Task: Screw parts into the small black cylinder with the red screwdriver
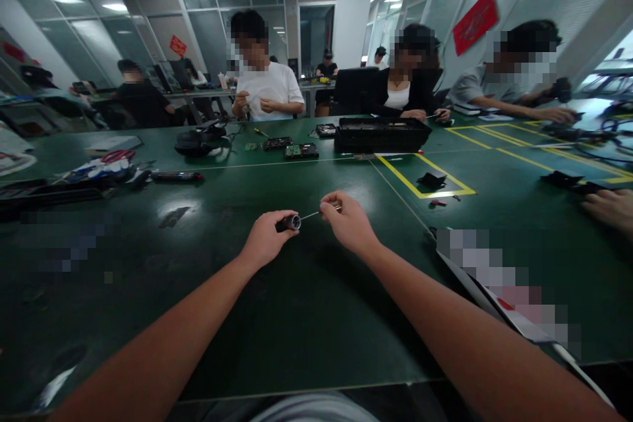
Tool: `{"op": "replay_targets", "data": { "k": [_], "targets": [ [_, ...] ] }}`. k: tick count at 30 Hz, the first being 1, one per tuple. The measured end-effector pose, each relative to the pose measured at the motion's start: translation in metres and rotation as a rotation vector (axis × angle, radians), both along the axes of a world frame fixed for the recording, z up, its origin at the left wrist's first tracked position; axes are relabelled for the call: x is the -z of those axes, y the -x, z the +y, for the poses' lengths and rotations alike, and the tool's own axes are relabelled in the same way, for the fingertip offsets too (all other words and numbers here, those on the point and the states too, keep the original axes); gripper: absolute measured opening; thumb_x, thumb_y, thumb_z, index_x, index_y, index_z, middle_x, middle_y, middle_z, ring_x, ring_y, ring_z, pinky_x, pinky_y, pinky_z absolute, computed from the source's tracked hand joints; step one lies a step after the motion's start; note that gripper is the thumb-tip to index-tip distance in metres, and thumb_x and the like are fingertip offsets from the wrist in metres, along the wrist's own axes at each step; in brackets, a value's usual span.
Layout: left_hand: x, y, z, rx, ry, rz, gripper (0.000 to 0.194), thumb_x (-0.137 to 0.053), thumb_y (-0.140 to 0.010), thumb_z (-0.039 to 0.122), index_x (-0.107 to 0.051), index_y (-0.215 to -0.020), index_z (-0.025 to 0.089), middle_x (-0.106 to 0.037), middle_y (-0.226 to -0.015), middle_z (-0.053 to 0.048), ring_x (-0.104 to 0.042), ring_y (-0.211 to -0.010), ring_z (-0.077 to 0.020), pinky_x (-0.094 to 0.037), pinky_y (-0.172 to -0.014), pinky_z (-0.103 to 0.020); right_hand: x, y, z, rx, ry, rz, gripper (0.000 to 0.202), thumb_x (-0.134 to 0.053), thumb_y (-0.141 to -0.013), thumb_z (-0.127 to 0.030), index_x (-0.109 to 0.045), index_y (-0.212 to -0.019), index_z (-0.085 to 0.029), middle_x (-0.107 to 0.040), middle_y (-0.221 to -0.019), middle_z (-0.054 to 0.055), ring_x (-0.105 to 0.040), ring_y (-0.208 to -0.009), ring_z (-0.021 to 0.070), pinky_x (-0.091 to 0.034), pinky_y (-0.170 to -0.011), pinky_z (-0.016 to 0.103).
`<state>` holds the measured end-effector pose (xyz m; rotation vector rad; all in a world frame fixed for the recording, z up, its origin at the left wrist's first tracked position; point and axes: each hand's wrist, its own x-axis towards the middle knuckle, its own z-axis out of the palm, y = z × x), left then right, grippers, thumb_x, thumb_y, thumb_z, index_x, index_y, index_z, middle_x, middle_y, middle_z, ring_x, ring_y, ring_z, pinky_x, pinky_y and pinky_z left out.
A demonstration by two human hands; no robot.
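In the middle of the head view, my left hand [264, 237] is closed around a short black cylinder [295, 221] with a pale ring at its round end; it looks like a flashlight, though most of it is hidden in the fingers. My right hand [349, 221] pinches a thin screwdriver [310, 215] with a red collar by the shaft. Its narrow metal shaft points left and meets the cylinder's end; whether the tip is inside it I cannot tell. Both hands are above the green table [277, 323].
Tools and red-handled scissors [119, 155] lie left. Farther back are a black headset [198, 140], circuit boards [301, 151] and a long black case [382, 136]. A small black part [432, 180] sits inside yellow tape. A blurred-out tablet or sheet [494, 283] and a co-worker's hand [610, 210] are right.
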<state>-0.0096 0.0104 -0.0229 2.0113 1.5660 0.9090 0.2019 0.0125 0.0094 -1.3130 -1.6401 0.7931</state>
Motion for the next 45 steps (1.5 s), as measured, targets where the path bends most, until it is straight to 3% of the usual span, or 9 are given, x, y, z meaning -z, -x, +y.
{"op": "replay_targets", "data": {
  "k": [5,8,13,19,25,28,32,39,45],
  "targets": [
    [0.002,0.0,0.001,-0.005,-0.014,-0.026,0.041,-0.077,-0.082,0.016,-0.071,-0.12,0.029,-0.07,-0.119,-0.002,-0.062,-0.111,-0.0241,-0.046,-0.101,-0.043,0.006,-0.002,0.003,0.044,0.007,0.062,0.055,-0.037,-0.101,-0.058,-0.072,-0.083,-0.019,-0.072,-0.076,0.006,-0.068,-0.073,0.02,-0.046,-0.068,0.033],
    [0.002,0.0,0.001,-0.002,-0.017,-0.022,0.04,-0.077,-0.082,0.016,-0.071,-0.12,0.03,-0.07,-0.12,-0.002,-0.062,-0.112,-0.0245,-0.045,-0.101,-0.043,0.007,-0.003,0.004,0.08,0.044,0.051,0.068,-0.029,-0.101,-0.063,-0.074,-0.076,-0.019,-0.067,-0.064,0.006,-0.066,-0.065,0.0202,-0.044,-0.065,0.033],
    [-0.001,-0.001,-0.001,0.009,-0.016,0.01,0.04,-0.078,-0.082,0.017,-0.071,-0.119,0.03,-0.07,-0.119,-0.002,-0.062,-0.111,-0.0255,-0.045,-0.101,-0.045,0.004,-0.003,0.006,0.11,-0.041,-0.073,0.05,-0.04,-0.101,-0.053,-0.076,-0.097,-0.018,-0.068,-0.07,0.004,-0.063,-0.067,0.0203,-0.04,-0.062,0.032],
    [0.001,0.001,0.001,0.003,-0.016,0.008,0.04,-0.078,-0.081,0.016,-0.072,-0.118,0.031,-0.071,-0.117,-0.002,-0.063,-0.109,-0.0251,-0.046,-0.101,-0.045,0.004,-0.001,0.008,0.075,-0.039,-0.079,0.036,-0.044,-0.099,-0.039,-0.065,-0.12,-0.019,-0.07,-0.082,0.004,-0.059,-0.065,0.0181,-0.042,-0.062,0.032],
    [0.008,0.004,0.005,0.0,-0.016,-0.039,0.041,-0.078,-0.081,0.017,-0.071,-0.118,0.031,-0.071,-0.117,-0.001,-0.064,-0.108,-0.0238,-0.047,-0.1,-0.042,0.006,-0.002,0.005,-0.01,0.007,-0.014,0.03,-0.042,-0.096,-0.029,-0.062,-0.118,-0.022,-0.07,-0.087,0.003,-0.062,-0.071,0.0175,-0.044,-0.064,0.031],
    [0.007,0.003,0.005,0.002,-0.014,-0.027,0.04,-0.078,-0.081,0.017,-0.071,-0.118,0.031,-0.071,-0.118,-0.002,-0.064,-0.11,-0.0245,-0.046,-0.102,-0.044,0.008,-0.004,0.005,-0.021,0.002,0.03,0.032,-0.042,-0.1,-0.042,-0.064,-0.112,-0.022,-0.068,-0.079,0.001,-0.065,-0.074,0.0185,-0.046,-0.067,0.031],
    [0.006,0.003,0.003,0.01,-0.017,-0.023,0.04,-0.077,-0.082,0.019,-0.071,-0.12,0.03,-0.07,-0.119,-0.003,-0.063,-0.11,-0.0245,-0.046,-0.103,-0.045,0.009,-0.005,0.01,0.019,0.02,-0.071,0.047,-0.036,-0.101,-0.055,-0.068,-0.1,-0.021,-0.062,-0.062,0.0,-0.061,-0.062,0.0182,-0.042,-0.062,0.031],
    [0.002,0.0,-0.001,0.036,-0.01,0.033,0.037,-0.076,-0.083,0.021,-0.071,-0.12,0.029,-0.07,-0.119,-0.004,-0.062,-0.111,-0.0258,-0.043,-0.106,-0.049,0.003,-0.003,0.008,0.076,0.003,-0.091,0.028,-0.048,-0.096,-0.033,-0.066,-0.112,-0.02,-0.071,-0.083,0.003,-0.061,-0.068,0.0178,-0.042,-0.064,0.031],
    [0.001,0.0,-0.002,0.021,-0.007,0.046,0.039,-0.075,-0.083,0.021,-0.07,-0.12,0.029,-0.071,-0.117,-0.004,-0.062,-0.107,-0.0256,-0.046,-0.101,-0.046,-0.002,0.0,-0.002,0.015,-0.015,-0.008,0.029,-0.05,-0.095,-0.034,-0.059,-0.119,-0.021,-0.07,-0.089,0.004,-0.064,-0.078,0.0198,-0.045,-0.069,0.032]
  ]
}}
